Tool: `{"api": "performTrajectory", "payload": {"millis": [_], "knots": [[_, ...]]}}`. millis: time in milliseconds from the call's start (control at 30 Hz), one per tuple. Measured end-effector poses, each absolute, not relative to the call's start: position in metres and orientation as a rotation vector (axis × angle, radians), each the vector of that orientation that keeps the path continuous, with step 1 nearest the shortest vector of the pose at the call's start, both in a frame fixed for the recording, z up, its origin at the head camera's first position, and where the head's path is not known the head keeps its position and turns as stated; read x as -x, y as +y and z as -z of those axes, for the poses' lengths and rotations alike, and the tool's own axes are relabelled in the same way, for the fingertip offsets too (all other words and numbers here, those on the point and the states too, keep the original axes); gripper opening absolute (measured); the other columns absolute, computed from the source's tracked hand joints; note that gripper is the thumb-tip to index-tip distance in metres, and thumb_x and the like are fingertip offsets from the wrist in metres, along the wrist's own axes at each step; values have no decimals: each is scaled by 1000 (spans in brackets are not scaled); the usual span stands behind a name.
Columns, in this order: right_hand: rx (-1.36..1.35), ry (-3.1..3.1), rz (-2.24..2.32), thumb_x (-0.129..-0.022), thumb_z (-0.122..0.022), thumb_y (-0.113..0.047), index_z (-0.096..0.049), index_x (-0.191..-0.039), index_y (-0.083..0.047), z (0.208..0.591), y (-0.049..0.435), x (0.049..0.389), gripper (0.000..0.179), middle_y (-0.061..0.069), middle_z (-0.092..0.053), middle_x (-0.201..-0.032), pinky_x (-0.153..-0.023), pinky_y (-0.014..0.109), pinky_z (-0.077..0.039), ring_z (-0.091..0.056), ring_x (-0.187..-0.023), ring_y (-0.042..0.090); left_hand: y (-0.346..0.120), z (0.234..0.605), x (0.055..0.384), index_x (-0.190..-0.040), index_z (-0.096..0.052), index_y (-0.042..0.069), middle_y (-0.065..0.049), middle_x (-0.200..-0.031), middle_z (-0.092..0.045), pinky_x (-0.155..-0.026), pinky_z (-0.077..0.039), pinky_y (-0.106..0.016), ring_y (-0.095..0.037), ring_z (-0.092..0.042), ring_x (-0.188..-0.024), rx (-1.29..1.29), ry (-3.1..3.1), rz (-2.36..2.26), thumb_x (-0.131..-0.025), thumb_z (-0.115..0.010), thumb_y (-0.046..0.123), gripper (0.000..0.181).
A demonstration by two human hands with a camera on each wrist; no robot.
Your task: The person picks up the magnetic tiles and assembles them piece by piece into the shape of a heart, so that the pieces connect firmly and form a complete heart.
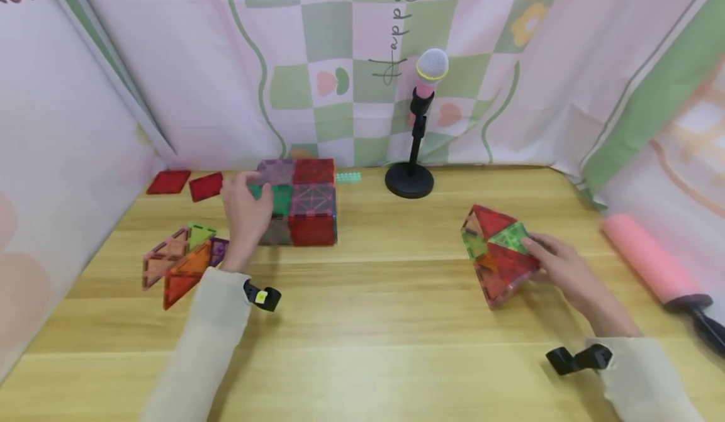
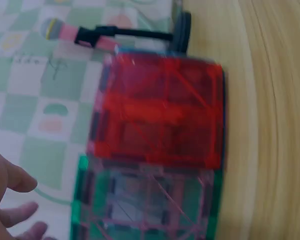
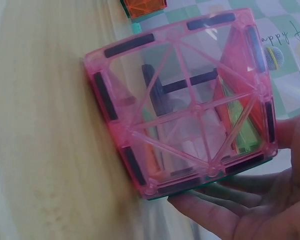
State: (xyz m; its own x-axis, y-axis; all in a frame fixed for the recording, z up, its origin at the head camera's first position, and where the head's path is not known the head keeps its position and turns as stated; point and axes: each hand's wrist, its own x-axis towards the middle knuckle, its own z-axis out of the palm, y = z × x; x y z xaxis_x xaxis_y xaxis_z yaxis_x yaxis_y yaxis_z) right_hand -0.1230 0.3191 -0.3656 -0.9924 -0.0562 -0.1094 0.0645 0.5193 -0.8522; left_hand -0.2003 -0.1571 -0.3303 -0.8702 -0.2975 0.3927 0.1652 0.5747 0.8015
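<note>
My right hand [image 1: 566, 277] grips a pointed magnetic-tile piece [image 1: 498, 224] with red, orange and green panels, its thumb on a green triangle. In the right wrist view the clear pink square tile [image 3: 196, 108] of that piece faces the camera, tilted over the table. At the back left stands a magnetic-tile box [image 1: 313, 229] of red, purple and green squares. My left hand [image 1: 247, 211] is at the box's left side, and its bent fingers overlap the green top tile in the head view. In the left wrist view the fingers [image 2: 15, 177] are spread beside the box.
Joined triangle tiles [image 1: 187, 270] lie left of the left forearm. Two red tiles [image 1: 168, 182] lie behind them. A toy microphone [image 1: 432, 66] on a black stand is at the back, and a pink cylinder with a black handle [image 1: 651, 258] is at the right. Curtains hang around the table.
</note>
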Motion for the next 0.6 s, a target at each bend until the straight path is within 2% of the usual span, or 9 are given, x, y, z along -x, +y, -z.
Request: {"api": "performTrajectory", "payload": {"millis": [100, 200, 400, 500, 600], "knots": [[17, 2598, 1490, -104, -30, -34, -15, -143, 18, 366, 319, 121, 66, -11, -52, -104, -74, 19, -53, -54, -85, -10, -170, 337, 207, -132, -45, -6, -28, -134, -43, -105, -32, -51, -42, -36, -127, -182, -2424, 1244, -94, -54, 20, 47], [30, 2583, 1511, -104, -29, -33, -15, -143, 17, 367, 318, 120, 65, -13, -52, -103, -75, 18, -53, -54, -87, -11, -176, 341, 211, -142, -33, -7, -29, -143, -39, -109, -31, -51, -42, -35, -133, -211, -2543, 1273, -96, -51, 27, 60], [11, 2592, 1514, -104, -30, -34, -16, -145, 14, 366, 313, 119, 65, -9, -52, -104, -73, 19, -53, -53, -85, -9, -182, 348, 214, -144, -33, -6, -27, -146, -38, -109, -33, -52, -42, -37, -134, -218, -2595, 1283, -97, -51, 29, 61], [-3, 2596, 1511, -104, -29, -35, -16, -145, 14, 365, 310, 118, 65, 15, -54, -115, -72, 18, -53, -52, -84, -10, -181, 350, 213, -144, -33, -6, -26, -147, -36, -110, -31, -51, -41, -34, -136, -205, -2598, 1283, -97, -51, 30, 62], [-9, 2582, 1533, -104, -29, -34, -15, -145, 14, 365, 306, 119, 64, 34, -42, -129, -73, 17, -52, -50, -85, -12, -178, 352, 212, -144, -33, -6, -26, -147, -37, -111, -31, -51, -41, -34, -136, -192, -2594, 1281, -97, -51, 31, 62]]}}
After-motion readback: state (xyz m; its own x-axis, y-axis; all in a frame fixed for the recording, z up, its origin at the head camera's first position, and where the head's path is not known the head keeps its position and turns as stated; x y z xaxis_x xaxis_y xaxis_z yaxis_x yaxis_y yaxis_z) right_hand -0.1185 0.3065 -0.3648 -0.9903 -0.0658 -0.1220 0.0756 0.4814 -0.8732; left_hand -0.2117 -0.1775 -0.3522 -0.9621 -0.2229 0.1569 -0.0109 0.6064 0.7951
